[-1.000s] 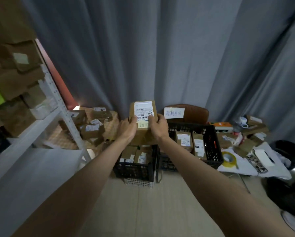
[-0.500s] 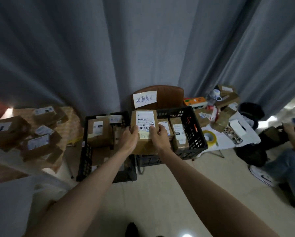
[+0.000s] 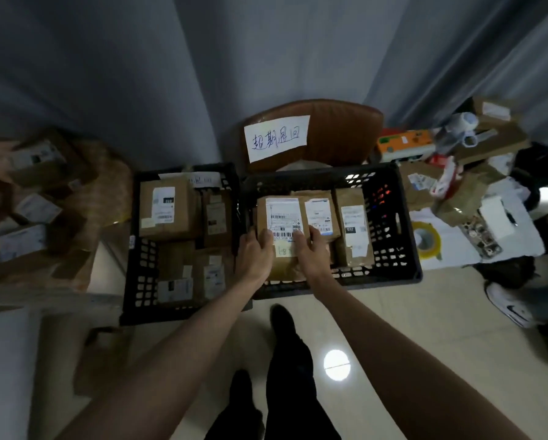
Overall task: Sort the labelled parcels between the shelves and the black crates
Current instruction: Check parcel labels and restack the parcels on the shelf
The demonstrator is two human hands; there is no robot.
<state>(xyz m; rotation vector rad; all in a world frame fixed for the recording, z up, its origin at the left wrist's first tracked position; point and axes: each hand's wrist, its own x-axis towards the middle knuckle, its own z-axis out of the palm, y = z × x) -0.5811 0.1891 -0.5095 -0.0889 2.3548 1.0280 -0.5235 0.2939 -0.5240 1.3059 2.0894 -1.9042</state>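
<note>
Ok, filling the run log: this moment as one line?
both hands hold labelled parcel | over right black crate | not released

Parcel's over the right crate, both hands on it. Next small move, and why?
Probably lower it the last bit and let go. The left hand and right hand hold the parcel inside the right black crate, at its left end beside two standing parcels; whether it already rests there is unclear.

Two black crates [image 3: 390,217] [image 3: 133,249]; right crate holds three labelled parcels [image 3: 282,217] [image 3: 318,217] [image 3: 353,230]; one tape roll [image 3: 426,244].
</note>
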